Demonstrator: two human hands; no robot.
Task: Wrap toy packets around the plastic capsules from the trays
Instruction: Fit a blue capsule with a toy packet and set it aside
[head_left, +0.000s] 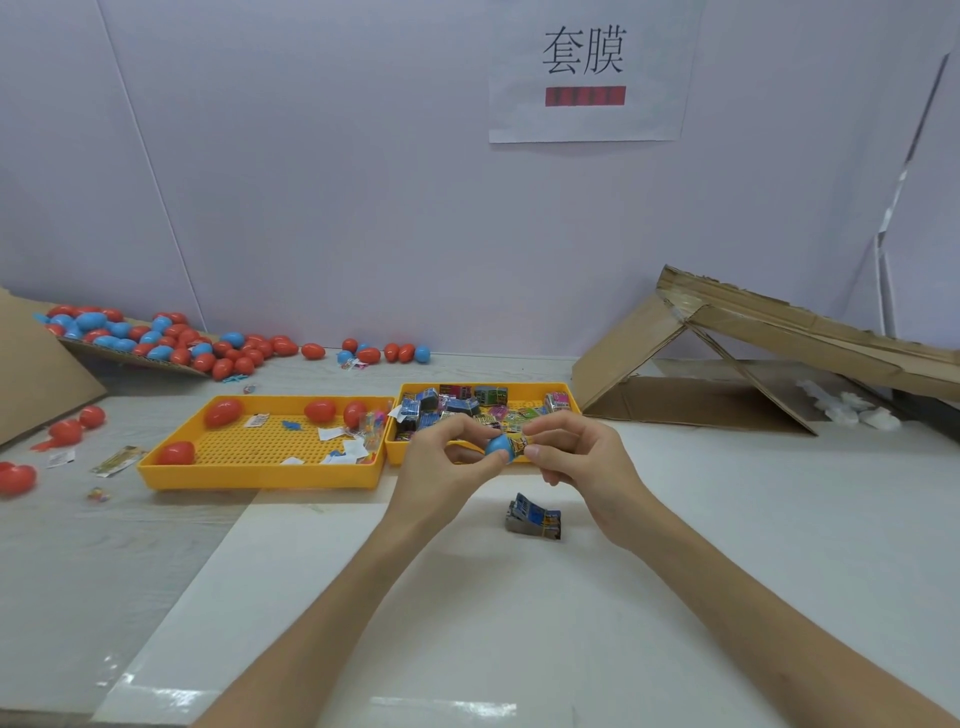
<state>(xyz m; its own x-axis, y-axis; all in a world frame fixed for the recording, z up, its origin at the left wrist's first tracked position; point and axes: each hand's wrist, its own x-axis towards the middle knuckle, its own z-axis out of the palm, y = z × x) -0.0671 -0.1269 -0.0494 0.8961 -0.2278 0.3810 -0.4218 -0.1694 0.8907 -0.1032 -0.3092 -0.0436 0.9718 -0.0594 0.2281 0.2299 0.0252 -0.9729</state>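
Observation:
My left hand (451, 456) pinches a blue plastic capsule (500, 448) between thumb and fingers, just above the table in front of the right tray. My right hand (576, 451) pinches a printed toy packet (518, 445) against the capsule's right end. A second, crumpled packet (534, 517) lies on the white table below my hands. The left yellow tray (260, 475) holds a few red capsules (222, 411) and paper scraps. The right yellow tray (567, 391) is full of toy packets (457, 404).
Many red and blue capsules (171, 338) spill from a cardboard sheet at the back left, with loose red ones (66, 431) at the left edge. A collapsed cardboard box (727, 358) stands at the back right, white scraps (852, 409) beside it.

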